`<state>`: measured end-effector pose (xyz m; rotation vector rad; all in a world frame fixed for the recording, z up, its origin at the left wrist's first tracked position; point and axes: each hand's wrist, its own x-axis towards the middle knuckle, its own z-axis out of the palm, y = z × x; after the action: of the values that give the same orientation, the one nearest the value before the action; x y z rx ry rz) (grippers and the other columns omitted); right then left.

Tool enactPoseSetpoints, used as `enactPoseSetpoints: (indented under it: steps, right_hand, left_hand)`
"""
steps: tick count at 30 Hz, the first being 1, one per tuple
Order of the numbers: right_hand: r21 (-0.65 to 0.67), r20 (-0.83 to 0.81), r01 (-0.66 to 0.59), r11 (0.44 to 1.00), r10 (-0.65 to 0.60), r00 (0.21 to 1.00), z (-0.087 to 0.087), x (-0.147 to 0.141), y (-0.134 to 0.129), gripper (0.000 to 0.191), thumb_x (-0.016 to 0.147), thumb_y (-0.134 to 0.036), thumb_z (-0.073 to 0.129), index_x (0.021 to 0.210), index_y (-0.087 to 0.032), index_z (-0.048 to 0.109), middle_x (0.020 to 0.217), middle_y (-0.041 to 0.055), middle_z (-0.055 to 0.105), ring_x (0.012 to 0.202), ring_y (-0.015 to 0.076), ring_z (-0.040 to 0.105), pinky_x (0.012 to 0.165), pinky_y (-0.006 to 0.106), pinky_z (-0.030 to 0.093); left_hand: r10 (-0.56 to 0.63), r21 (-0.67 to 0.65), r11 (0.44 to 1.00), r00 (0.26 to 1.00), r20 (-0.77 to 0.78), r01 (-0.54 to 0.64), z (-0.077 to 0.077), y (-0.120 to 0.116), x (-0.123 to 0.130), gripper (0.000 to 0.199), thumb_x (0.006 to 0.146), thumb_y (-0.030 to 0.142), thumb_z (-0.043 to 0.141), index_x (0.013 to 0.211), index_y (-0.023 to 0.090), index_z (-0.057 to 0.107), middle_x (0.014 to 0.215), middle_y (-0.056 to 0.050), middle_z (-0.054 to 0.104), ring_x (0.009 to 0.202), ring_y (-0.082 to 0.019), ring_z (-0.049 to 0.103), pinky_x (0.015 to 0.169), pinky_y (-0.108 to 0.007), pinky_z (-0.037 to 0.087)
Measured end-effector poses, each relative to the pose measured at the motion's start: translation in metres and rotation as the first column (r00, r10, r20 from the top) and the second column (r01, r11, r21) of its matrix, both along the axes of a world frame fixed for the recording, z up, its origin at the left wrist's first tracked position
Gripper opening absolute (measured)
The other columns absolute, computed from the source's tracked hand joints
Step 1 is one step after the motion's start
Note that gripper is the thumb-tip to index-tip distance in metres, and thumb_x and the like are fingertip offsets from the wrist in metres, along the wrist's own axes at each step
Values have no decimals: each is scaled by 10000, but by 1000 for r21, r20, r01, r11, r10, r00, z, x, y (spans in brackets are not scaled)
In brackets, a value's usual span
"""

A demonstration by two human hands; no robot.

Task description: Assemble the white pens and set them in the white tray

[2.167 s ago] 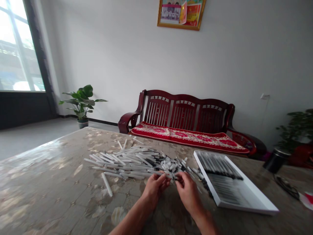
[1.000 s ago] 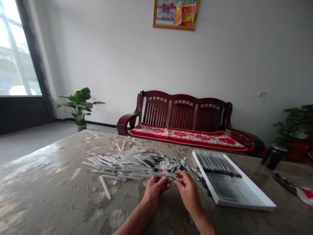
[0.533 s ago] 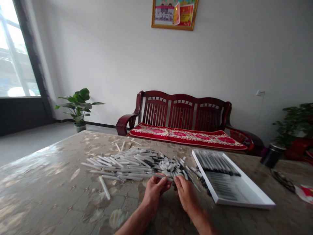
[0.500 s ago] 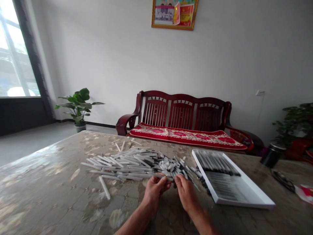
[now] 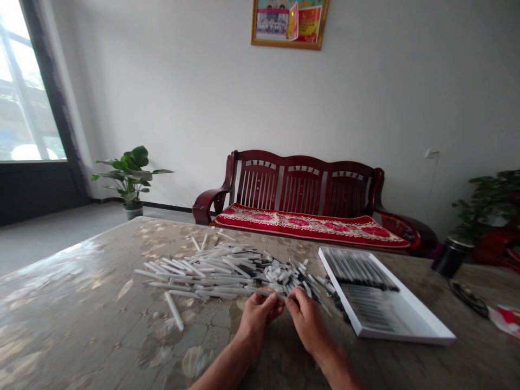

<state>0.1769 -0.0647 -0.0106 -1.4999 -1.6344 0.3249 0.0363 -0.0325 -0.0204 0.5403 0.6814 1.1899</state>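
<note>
Loose white plastic pen barrels [image 5: 211,276] heaped on glass-topped table [image 5: 69,281]. Likely light, stiff, slippery, roll-prone; pinch mid-barrel. Left hand [image 5: 258,319]: fingers together on one barrel. Right hand [image 5: 309,319]: fingers at heap edge, grip unclear.

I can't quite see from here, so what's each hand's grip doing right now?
Left hand: closed, pinching a white tube.
Right hand: fingers curled beside the tube's other end; cannot tell if it holds anything.

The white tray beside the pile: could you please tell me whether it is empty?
It is not empty: rows of dark pen-like tubes lie side by side inside the white tray.
</note>
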Motion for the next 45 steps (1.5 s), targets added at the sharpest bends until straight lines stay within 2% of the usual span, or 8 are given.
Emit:
enactPoseSetpoints:
  steps: [4,9,19,24,29,34,41,45]
  right_hand:
    - [-83,-28,15,996,-18,999,-2,0,1,474,972,-522,344,655,-247,566,574,6,620,549,171,576,526,278,360]
    - [-36,-34,-6,999,5,999,-4,0,1,347,930,-504,467,735,-249,600,663,-5,651,633,171,596,573,266,374]
    - [-127,-271,-55,990,19,962,-8,-4,3,436,880,-628,467,659,-259,538,539,-25,540,497,156,508,470,272,352]
    - [-312,-492,-96,945,-74,867,-7,-9,2,535,873,-715,367,628,-262,511,481,-25,490,360,135,424,376,278,290]
    - [-279,-498,-154,948,-6,867,-6,-8,2,465,834,-703,482,700,-259,519,471,-55,437,374,121,426,369,251,262]
    - [-357,-643,-225,907,-64,763,-2,-12,-1,492,871,-679,406,629,-254,458,456,-65,393,313,87,319,339,240,191]
    - [-251,-645,-214,944,1,764,15,2,-4,535,812,-694,443,529,-241,410,414,-80,345,321,70,285,362,224,207]
    - [-242,-573,-223,944,47,818,18,11,-7,522,788,-684,491,511,-248,412,410,-73,362,343,85,291,376,235,224]
  left_hand:
    - [-7,7,1000,1000,-22,7,-1,0,1,475,430,346,969,719,141,654,631,-23,720,588,-135,684,561,-210,562]
    - [3,6,1000,1000,-27,-3,0,0,0,493,416,363,969,723,136,659,636,-26,724,586,-130,681,572,-211,564]
    - [26,6,1000,998,-54,-26,-2,2,1,507,405,379,966,725,141,653,627,-29,723,578,-141,683,568,-224,564]
    - [14,22,1000,997,-77,-13,-1,0,1,508,404,396,962,711,143,646,619,-34,721,565,-142,680,547,-217,550]
    - [35,52,998,994,-104,-30,0,0,1,518,409,421,953,723,147,646,622,-29,719,578,-152,686,555,-227,550]
    - [36,187,982,990,-139,-10,3,-3,0,479,459,444,933,704,146,649,606,-20,703,585,-158,677,556,-239,549]
    - [-228,15,973,963,-141,232,16,-3,-9,350,619,372,884,799,131,707,730,-54,740,558,-96,646,485,-152,480]
    - [-540,-172,835,838,-79,522,16,0,-14,480,849,546,629,711,92,699,496,-34,617,321,-34,442,298,-113,206]
